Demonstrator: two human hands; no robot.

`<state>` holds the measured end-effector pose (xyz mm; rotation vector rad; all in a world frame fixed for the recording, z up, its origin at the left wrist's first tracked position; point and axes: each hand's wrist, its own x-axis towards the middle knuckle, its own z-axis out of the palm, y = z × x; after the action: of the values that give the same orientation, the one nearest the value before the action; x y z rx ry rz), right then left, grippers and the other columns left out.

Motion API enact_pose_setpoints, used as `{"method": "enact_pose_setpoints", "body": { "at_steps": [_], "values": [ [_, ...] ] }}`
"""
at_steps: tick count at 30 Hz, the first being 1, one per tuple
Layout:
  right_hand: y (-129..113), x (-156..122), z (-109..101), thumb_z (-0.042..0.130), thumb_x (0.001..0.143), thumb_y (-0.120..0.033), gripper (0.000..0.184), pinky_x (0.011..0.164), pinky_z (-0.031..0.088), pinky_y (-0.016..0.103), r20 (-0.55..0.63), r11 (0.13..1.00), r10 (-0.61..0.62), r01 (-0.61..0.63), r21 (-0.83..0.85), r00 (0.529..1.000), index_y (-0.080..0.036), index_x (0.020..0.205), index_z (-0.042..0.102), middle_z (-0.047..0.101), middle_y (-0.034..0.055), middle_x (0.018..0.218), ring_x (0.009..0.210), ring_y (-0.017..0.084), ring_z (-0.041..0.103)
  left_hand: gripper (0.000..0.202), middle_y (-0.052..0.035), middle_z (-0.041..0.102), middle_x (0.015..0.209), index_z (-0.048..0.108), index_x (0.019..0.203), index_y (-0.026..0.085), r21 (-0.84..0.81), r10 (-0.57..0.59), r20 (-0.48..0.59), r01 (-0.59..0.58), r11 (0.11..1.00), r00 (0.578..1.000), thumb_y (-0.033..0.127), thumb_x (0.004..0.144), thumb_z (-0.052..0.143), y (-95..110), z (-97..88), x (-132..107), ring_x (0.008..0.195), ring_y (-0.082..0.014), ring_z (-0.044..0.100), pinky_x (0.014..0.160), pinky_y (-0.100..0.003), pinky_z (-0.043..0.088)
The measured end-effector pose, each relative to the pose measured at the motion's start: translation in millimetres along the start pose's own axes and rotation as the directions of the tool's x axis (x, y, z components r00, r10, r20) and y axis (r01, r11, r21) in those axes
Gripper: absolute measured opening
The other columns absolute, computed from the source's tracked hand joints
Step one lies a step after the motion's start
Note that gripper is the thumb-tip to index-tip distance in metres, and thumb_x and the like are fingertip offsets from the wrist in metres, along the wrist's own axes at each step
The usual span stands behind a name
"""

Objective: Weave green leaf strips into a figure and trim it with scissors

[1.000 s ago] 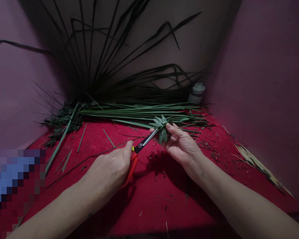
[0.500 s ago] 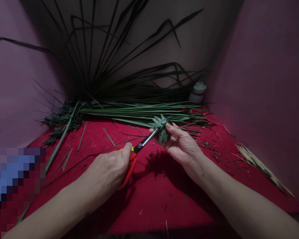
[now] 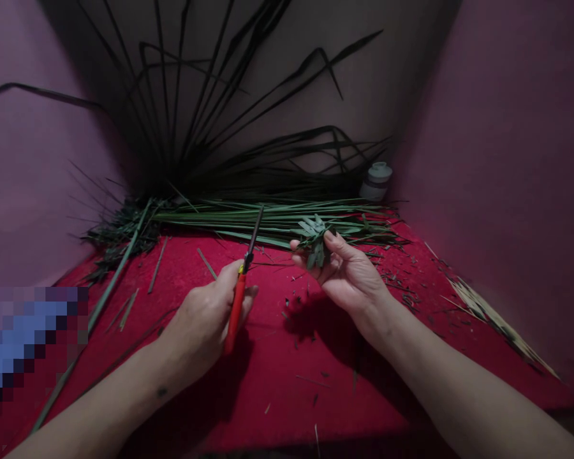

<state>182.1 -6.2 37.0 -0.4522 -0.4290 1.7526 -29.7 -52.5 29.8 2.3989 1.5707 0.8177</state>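
Observation:
My left hand (image 3: 210,319) is wrapped round the red and yellow handles of a pair of scissors (image 3: 238,303). Their dark blades point up and away, apart from the leaf work. In my right hand (image 3: 351,271) is a small woven piece of green leaf strips (image 3: 316,239), pinched between thumb and fingers, with short strip ends fanning out. The fingers behind the piece are partly hidden. Both hands are above a red cloth (image 3: 268,389), and small dark clippings lie on it below the woven piece.
Long green leaf strips (image 3: 249,220) lie across the back, beside a dark heap of leaves (image 3: 119,229) at left. A white lidded container (image 3: 376,182) stands back right. Pale thin sticks (image 3: 497,322) lie by the right wall. A large fan of leaves (image 3: 196,127) leans at the rear.
The scissors have moved left, away from the woven piece, and their blades have swung to point more upward. My right hand still holds the piece, slightly turned.

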Motion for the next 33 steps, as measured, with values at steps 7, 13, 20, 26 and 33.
{"method": "enact_pose_setpoints", "body": {
  "at_steps": [7, 13, 20, 26, 33],
  "values": [
    [1.1, 2.0, -2.5, 0.065, 0.073, -0.009, 0.012, 0.082, 0.055, 0.044, -0.008, 0.999, -0.032, 0.032, -0.008, 0.999, -0.019, 0.075, 0.057, 0.071, -0.0024, 0.074, 0.068, 0.016, 0.068, 0.034, 0.0013, 0.065, 0.067, 0.048, 0.116, 0.016, -0.179, -0.068, -0.142, 0.042, 0.983, 0.988, 0.034, 0.088, 0.046, 17.1, -6.7, -1.7, 0.052, -0.0122, 0.06, 0.054, -0.023, 0.05],
    [3.2, 0.3, -5.6, 0.07, 0.068, -0.01, 0.015, 0.076, 0.056, 0.037, 0.105, 0.995, -0.086, 0.091, -0.048, 0.991, -0.022, 0.071, 0.061, 0.071, -0.0058, 0.074, 0.071, 0.013, 0.066, 0.042, -0.0003, 0.068, 0.072, 0.052, 0.116, 0.016, -0.568, -0.317, -0.027, 0.246, 0.786, 0.948, 0.037, 0.081, 0.058, 31.5, -14.2, 2.1, 0.05, -0.0118, 0.055, 0.049, -0.024, 0.049],
    [7.4, -5.2, -3.3, 0.08, 0.052, -0.009, 0.023, 0.068, 0.05, 0.023, 0.321, 0.927, -0.112, 0.215, -0.308, 0.94, -0.023, 0.066, 0.069, 0.068, -0.0058, 0.072, 0.069, 0.009, 0.062, 0.046, -0.0035, 0.069, 0.077, 0.052, 0.112, 0.016, -0.885, -0.458, 0.139, 0.318, 0.34, 0.878, 0.031, 0.071, 0.07, 33.8, -12.3, 11.3, 0.049, -0.0102, 0.056, 0.046, -0.021, 0.047],
    [12.2, -10.1, -10.2, 0.074, 0.064, -0.01, 0.016, 0.088, 0.047, 0.035, 0.526, 0.849, 0.028, 0.257, -0.461, 0.85, -0.024, 0.071, 0.072, 0.064, 0.0011, 0.105, 0.098, 0.017, 0.06, 0.036, -0.0009, 0.065, 0.071, 0.058, 0.102, 0.013, -0.965, -0.501, 0.131, 0.225, 0.133, 0.856, 0.018, 0.069, 0.073, 28.2, -7.4, 18.0, 0.05, -0.0057, 0.054, 0.046, -0.015, 0.044],
    [22.3, -16.9, -6.1, 0.074, 0.065, -0.015, 0.027, 0.091, 0.047, 0.038, 0.435, 0.817, 0.067, 0.201, -0.54, 0.898, -0.023, 0.09, 0.071, 0.059, 0.0061, 0.12, 0.11, 0.021, 0.055, 0.041, 0.0026, 0.061, 0.073, 0.057, 0.109, 0.016, -0.973, -0.482, -0.043, 0.074, 0.22, 0.875, 0.01, 0.07, 0.069, 35.2, -10.8, 19.9, 0.06, -0.0072, 0.058, 0.056, -0.017, 0.048]
  ]
}}
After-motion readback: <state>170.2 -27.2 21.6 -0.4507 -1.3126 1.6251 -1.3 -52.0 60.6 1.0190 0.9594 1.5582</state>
